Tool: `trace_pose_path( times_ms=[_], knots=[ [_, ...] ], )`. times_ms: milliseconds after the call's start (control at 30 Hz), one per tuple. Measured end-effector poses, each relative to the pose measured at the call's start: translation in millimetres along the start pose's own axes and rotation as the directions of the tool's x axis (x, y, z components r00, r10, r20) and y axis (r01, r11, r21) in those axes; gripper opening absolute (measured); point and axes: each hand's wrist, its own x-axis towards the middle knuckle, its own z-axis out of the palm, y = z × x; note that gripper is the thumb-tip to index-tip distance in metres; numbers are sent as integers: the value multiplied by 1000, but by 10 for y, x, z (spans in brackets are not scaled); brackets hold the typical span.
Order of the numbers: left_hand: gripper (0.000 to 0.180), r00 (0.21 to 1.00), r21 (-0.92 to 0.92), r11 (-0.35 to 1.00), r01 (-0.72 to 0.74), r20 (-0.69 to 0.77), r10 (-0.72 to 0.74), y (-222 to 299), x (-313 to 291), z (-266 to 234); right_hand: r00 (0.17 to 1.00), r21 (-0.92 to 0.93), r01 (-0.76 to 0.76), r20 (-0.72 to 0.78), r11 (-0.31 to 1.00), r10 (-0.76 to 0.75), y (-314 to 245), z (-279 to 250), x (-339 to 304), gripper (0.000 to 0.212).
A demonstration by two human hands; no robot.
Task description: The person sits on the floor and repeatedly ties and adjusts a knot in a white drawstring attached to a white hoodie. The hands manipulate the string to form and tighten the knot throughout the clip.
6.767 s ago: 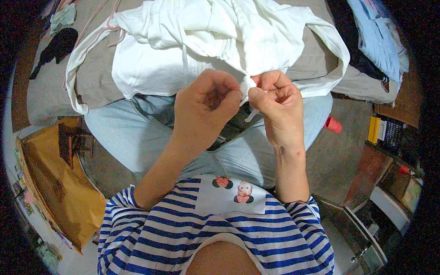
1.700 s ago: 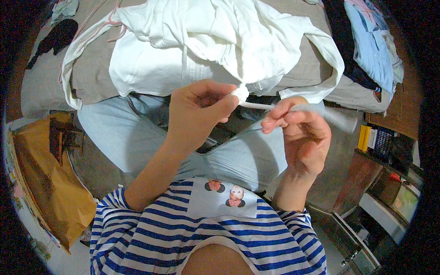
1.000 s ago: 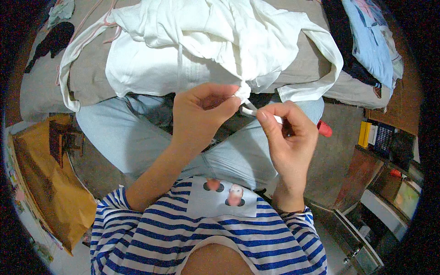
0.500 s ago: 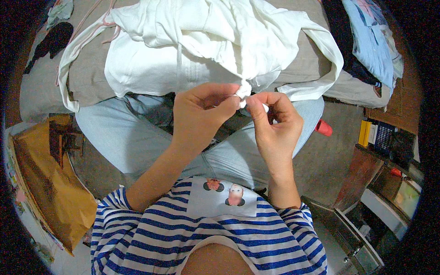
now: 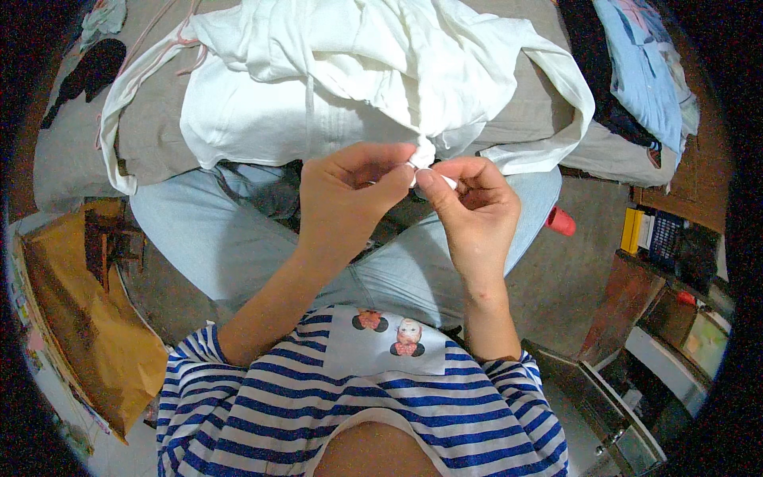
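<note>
Pinching the lumpy white knot (image 5: pixel 426 151) from its left, the left hand (image 5: pixel 347 191) has thumb and forefinger closed on it; the right hand (image 5: pixel 479 208) nips the white tail (image 5: pixel 447 182) just beside. Beyond, the white long-sleeved garment (image 5: pixel 246 107) lies rumpled on a gray sheet (image 5: pixel 155 143). Its cloth looks light, soft, limp, hardly fragile; the firmer knot seems the surest hold.

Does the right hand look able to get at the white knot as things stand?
Probably yes: the right hand pinches white cord just below the white knot, nothing visibly between, though the left hand crowds its left side.
</note>
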Motion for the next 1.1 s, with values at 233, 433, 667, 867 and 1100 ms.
trace_pose_path(
  times_ms=[233,433,667,867,1100],
  knots=[
    [21,1000,-3,1000,-1,-4,1,-8,1,3,996,157,-88,40,984,82,44,36,36,10],
    [18,999,-18,998,-54,-3,54,-14,0,40,1000,242,14,-28,970,-7,148,85,34,11],
    [14,1000,34,999,7,-11,-7,-15,29,36,996,202,85,-51,976,-76,174,106,36,13],
    [11,999,143,989,-31,17,29,-66,77,16,992,79,116,-62,990,-111,126,117,10,14],
    [15,977,-225,962,152,180,-112,-16,106,-59,983,79,166,-87,983,-159,154,82,42,14]
  ],
)
